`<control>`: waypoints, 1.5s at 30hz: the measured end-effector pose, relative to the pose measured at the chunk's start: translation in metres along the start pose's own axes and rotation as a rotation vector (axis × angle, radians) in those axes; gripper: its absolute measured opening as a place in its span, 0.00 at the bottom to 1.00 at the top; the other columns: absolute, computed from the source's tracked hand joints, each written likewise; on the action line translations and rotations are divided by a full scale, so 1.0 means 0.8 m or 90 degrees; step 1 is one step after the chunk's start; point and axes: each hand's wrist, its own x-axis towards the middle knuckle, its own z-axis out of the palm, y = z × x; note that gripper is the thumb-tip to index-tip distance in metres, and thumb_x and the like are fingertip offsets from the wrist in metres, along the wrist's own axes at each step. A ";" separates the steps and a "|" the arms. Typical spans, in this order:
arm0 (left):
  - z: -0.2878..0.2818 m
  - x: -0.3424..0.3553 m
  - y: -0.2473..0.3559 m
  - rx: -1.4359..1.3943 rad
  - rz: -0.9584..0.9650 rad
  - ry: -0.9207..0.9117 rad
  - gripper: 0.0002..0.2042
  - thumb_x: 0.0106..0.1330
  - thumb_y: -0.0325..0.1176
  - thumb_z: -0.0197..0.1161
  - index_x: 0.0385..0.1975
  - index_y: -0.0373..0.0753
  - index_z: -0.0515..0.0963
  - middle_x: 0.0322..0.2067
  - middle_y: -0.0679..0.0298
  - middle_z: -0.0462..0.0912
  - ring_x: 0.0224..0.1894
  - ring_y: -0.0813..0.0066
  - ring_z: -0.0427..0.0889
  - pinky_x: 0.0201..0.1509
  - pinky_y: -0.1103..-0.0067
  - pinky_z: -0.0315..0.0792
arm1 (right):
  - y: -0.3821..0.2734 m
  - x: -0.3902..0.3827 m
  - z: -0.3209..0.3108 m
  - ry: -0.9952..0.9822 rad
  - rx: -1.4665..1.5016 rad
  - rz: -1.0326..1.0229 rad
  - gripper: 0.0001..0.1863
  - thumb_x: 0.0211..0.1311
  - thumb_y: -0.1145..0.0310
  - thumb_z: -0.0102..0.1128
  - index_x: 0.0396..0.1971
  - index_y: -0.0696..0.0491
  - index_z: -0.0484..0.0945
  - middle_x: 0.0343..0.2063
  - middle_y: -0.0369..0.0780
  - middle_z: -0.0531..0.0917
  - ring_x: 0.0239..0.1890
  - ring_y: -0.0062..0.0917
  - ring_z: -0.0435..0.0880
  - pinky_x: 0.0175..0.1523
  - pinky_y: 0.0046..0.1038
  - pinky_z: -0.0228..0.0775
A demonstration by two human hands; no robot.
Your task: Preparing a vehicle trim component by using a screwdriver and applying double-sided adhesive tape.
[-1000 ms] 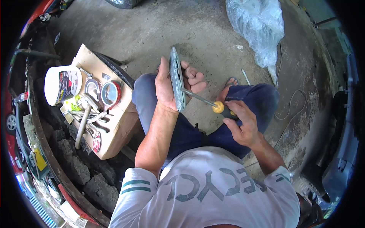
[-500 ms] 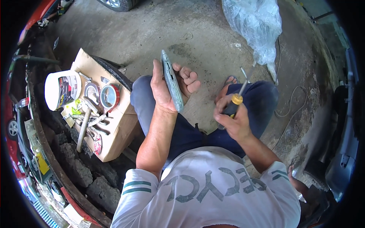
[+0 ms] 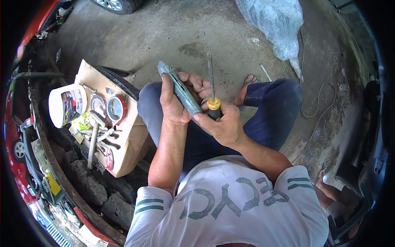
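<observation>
From my end, I have the left hand (image 3: pixel 175 106) half closed around a grey slotted trim piece (image 3: pixel 183 95), thumb along its near face and fingers loosely curled on the far side. The right hand (image 3: pixel 228 126) is closed around the dark grip of a yellow-collared screwdriver (image 3: pixel 213 103), blade upright and pointing away from the body.

I judge the step in hand to be steadying or adjusting the piece between both hands, since the blade stands apart from the slot. The next move, as I read it, calls for a firm left hold and for the blade to stay clear of those curled fingers.

The piece lies tilted across the left palm, above the lap, its upper end leaning leftward. Its lower end reaches the right thumb and seems to touch it, though I cannot confirm contact. The hammer (image 3: pixel 93 144) rests on the cardboard box (image 3: pixel 132 142), well apart from either hand.
</observation>
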 end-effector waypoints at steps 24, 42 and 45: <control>0.007 -0.033 0.009 0.314 -0.034 -0.014 0.31 0.49 0.19 0.65 0.56 0.32 0.62 0.36 0.55 0.76 0.41 0.61 0.79 0.45 0.71 0.74 | 0.014 -0.005 -0.036 -0.029 0.109 0.088 0.12 0.52 0.74 0.64 0.36 0.59 0.76 0.27 0.34 0.77 0.26 0.20 0.77 0.31 0.25 0.69; 0.003 0.012 -0.023 0.766 -0.012 0.131 0.22 0.55 0.24 0.64 0.51 0.28 0.72 0.37 0.57 0.84 0.36 0.79 0.81 0.42 0.82 0.75 | -0.093 -0.009 -0.166 -0.160 -0.476 -0.121 0.24 0.45 0.80 0.61 0.48 0.61 0.75 0.40 0.48 0.80 0.43 0.37 0.81 0.50 0.29 0.71; 0.005 0.011 -0.024 0.811 0.009 0.144 0.21 0.54 0.21 0.63 0.51 0.28 0.73 0.38 0.61 0.83 0.38 0.82 0.79 0.43 0.83 0.73 | -0.099 -0.011 -0.161 -0.159 -0.489 -0.102 0.23 0.46 0.80 0.61 0.48 0.61 0.76 0.40 0.48 0.80 0.43 0.36 0.81 0.50 0.28 0.71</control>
